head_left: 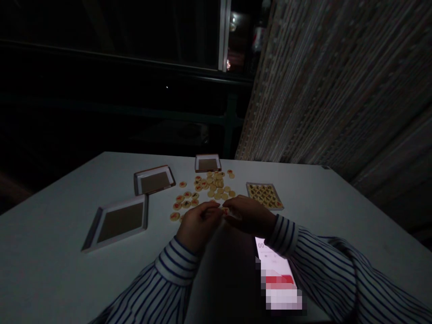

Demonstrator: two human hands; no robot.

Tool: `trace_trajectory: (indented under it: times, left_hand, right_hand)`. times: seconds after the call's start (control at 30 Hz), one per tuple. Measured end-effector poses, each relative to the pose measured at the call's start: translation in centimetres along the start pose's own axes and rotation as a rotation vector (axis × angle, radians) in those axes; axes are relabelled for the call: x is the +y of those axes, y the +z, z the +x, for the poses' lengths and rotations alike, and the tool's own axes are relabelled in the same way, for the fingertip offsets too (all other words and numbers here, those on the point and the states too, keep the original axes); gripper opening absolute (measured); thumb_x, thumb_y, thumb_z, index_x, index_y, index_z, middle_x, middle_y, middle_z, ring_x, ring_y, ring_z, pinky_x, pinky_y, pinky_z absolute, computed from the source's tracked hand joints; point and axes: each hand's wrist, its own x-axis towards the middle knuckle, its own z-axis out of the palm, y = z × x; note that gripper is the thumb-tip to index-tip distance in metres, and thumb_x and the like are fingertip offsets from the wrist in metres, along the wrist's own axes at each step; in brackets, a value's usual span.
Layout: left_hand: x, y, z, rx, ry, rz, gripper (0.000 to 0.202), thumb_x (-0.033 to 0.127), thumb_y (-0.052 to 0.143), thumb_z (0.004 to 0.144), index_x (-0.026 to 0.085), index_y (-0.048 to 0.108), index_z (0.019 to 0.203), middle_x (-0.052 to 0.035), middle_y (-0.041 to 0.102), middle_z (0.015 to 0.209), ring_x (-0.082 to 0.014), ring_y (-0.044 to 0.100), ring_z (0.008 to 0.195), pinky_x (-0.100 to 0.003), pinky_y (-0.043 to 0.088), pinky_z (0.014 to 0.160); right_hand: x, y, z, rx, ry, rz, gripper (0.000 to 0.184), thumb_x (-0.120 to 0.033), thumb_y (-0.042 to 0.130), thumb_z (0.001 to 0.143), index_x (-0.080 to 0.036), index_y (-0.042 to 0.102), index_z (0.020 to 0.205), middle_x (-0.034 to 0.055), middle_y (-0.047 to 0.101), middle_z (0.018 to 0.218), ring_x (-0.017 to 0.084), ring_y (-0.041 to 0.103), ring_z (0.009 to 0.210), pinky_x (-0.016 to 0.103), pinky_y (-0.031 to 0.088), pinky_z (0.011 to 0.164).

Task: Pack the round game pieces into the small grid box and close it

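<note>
Just in front of me, a round Chinese chess piece (226, 211) with a red character shows between my two hands. The curled fingers of my right hand (251, 214) grip it. My left hand (198, 226) is closed with its fingertips against or right beside that piece; whether it holds anything of its own is hidden. Beyond my hands lies a loose spread of Chinese chess pieces (219, 183), some with red or black characters up, others blank side up. To the right, a shallow box (249, 189) holds rows of pieces, mostly with black characters, one red at its near corner.
Three shallow boxes without pieces stand left and behind: a near one (146, 216), a middle one (136, 183) and a far one (196, 164). A lit phone (275, 265) lies under my right forearm on the white table (337, 216). A string curtain (303, 90) hangs behind.
</note>
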Motion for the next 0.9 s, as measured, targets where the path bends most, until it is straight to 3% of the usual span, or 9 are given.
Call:
trace_trajectory:
  times: [0.5,0.77,0.9]
  left_hand:
    - [2.7,3.4,0.6,-0.067,-0.098,-0.094,0.026,0.029,0.065,0.061,0.013,0.062,0.082,-0.0035,0.068,0.069,-0.0146,0.061,0.057,-0.025,0.048,0.048]
    - [3.0,4.9,1.6,-0.051,-0.03,-0.05,0.031,0.029,0.062,0.066,0.013,0.065,0.092,-0.0063,0.07,0.084,-0.0178,0.064,0.078,-0.03,0.05,0.073]
    - [2.9,5.9,2.3,-0.069,-0.001,-0.018,0.031,0.03,0.06,0.068,0.014,0.066,0.094,-0.0058,0.07,0.081,-0.0182,0.064,0.077,-0.031,0.051,0.072]
  right_hand:
    - [1.6,-1.9,-2.8,0.12,0.1,0.109,0.021,-0.028,0.051,0.081,-0.017,0.057,0.098,0.0055,0.063,0.089,0.015,0.056,0.079,0.028,0.041,0.071]
    - [4.1,-1.6,-5.3,0.3,0.165,0.144,0.027,-0.031,0.051,0.081,-0.016,0.055,0.103,0.0059,0.064,0.09,0.014,0.058,0.076,0.03,0.045,0.071]
    - [4.5,-1.8,-6.2,0.361,0.172,0.125,0.023,-0.03,0.047,0.084,-0.016,0.056,0.1,0.0062,0.064,0.09,0.015,0.058,0.079,0.03,0.045,0.072]
